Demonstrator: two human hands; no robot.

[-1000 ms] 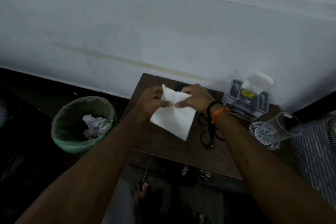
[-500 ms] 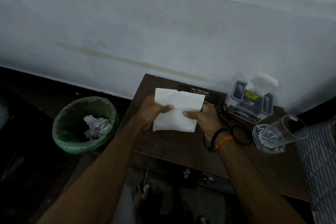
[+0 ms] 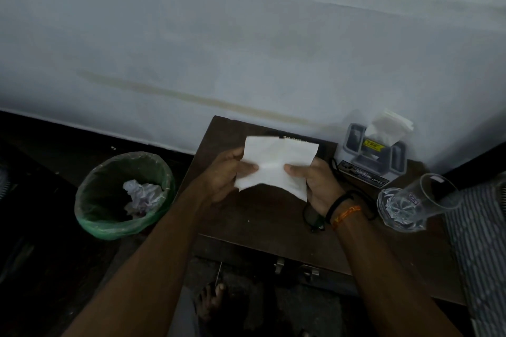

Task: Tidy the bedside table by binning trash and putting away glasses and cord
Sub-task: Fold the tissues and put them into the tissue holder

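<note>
Your left hand point(image 3: 224, 172) and right hand point(image 3: 315, 183) both pinch the white tissue point(image 3: 276, 164), fingers closed on its side edges, holding it above the brown table point(image 3: 260, 221). Compared with a second ago, you have spread it flatter and wider. The black glasses point(image 3: 315, 217) lie on the table under your right wrist; the green-lined bin point(image 3: 109, 221) stands left of the table.

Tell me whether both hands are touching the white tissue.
Touching. The head view shows the left hand and right hand each pinching the white tissue, thumbs pressed on its front.
</note>
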